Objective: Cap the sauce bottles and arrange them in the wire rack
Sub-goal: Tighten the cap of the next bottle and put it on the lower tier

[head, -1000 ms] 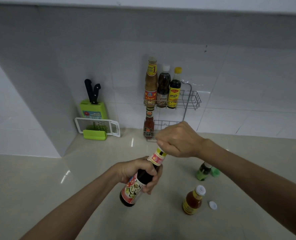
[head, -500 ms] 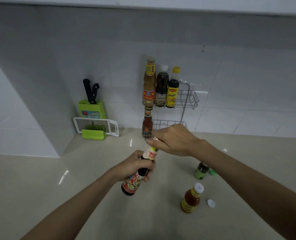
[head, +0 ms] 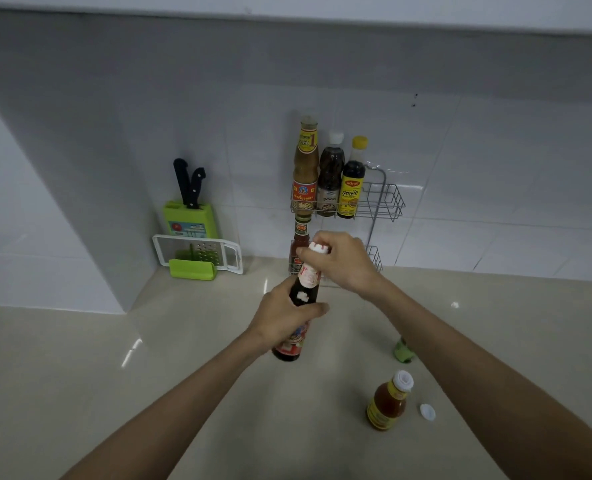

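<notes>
Nearest you, the orange sauce bottle [head: 388, 403] waits on the bench [head: 149, 393], its loose cap [head: 427, 411] beside it. Your left hand [head: 284, 315] stays clenched round the dark bottle [head: 299, 306], now lifted nearer the wire rack [head: 384, 202]; right hand [head: 343, 261] fingers grasp its white cap [head: 319, 248], so capping's nearly done

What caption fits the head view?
Left hand steadies a dark sauce bottle while right hand fits its white cap.
</notes>
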Motion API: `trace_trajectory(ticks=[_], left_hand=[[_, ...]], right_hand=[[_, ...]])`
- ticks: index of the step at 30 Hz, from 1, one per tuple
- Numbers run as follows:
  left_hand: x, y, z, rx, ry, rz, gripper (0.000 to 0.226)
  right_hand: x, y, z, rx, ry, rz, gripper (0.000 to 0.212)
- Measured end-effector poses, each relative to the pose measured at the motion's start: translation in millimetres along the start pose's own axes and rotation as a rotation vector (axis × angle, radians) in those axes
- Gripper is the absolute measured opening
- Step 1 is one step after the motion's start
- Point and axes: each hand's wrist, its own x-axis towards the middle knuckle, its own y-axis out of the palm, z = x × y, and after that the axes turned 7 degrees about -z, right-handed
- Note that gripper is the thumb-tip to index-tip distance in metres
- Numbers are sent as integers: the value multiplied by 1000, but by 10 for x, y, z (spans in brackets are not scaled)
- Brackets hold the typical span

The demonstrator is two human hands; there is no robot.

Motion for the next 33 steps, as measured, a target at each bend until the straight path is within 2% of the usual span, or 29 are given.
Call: trace_trajectory(ticks=[3,6,9,13,15,19,21,23,26,30,33], left_hand=[[37,-150,133,-58,-28,128,63],[30,-186,259,-78,-24,182,61],[85,-121,306,-139,-17,134,58],[182,0,392,-129,-32,58,53],[258,63,446,-98,-45,40,53],[522,151,486,33,-63,143,60],[723,159,500,159,-44,213,73],[964,137,510,216,-68,202,85],[1332,106,509,223,-95,129,84],[1765,118,512,176,-170,113,89],[2012,134,557,182,-247,136,107]], right_hand=[[198,-216,123,3,-11,47,22],[363,-411,246,39,-34,27,19],[398,-462,269,186,-5,14,18],[182,-266,-117,235,108,171,41],[66,-145,-391,312,199,228,43],[76,2,-784,440,286,127,28],[160,66,-931,425,283,48,26],[295,144,-1094,368,276,-47,29],[548,259,-1303,319,265,-149,28],[836,484,-1524,332,250,-224,31],[999,650,-1666,295,261,-237,32]])
